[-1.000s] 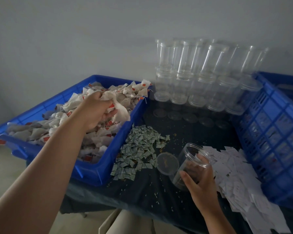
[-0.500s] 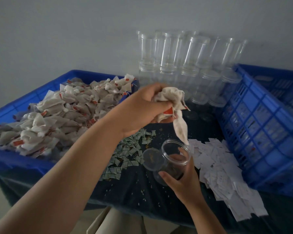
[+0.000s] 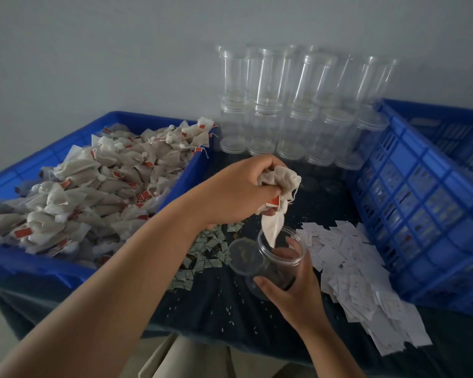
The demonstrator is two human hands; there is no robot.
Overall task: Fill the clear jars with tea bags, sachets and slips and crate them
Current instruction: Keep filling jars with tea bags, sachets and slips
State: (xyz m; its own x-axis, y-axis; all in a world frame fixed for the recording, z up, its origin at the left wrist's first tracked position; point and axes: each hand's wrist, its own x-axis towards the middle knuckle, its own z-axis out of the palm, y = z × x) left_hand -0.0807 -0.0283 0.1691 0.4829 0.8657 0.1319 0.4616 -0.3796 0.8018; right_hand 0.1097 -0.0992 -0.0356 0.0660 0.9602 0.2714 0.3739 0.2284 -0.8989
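My left hand [image 3: 239,190] grips a bunch of white tea bags [image 3: 280,184] with red tags just above an open clear jar [image 3: 280,253]. One bag hangs down with its tip inside the jar mouth. My right hand [image 3: 295,293] holds the jar tilted on the dark table. The jar's clear lid [image 3: 242,253] lies just left of it. A blue bin [image 3: 66,148] on the left is heaped with tea bags [image 3: 93,192]. Green sachets [image 3: 205,249] lie behind my left wrist. White slips [image 3: 352,271] are spread to the right.
Stacked empty clear jars [image 3: 292,105] with lids stand at the back against the wall. A blue slatted crate [image 3: 421,200] sits at the right. Loose grains dot the dark tablecloth [image 3: 224,315] near the front edge.
My left hand carried the tea bags from the bin across to the jar and lowered them until one bag's tip entered the mouth. The right hand kept holding the jar.
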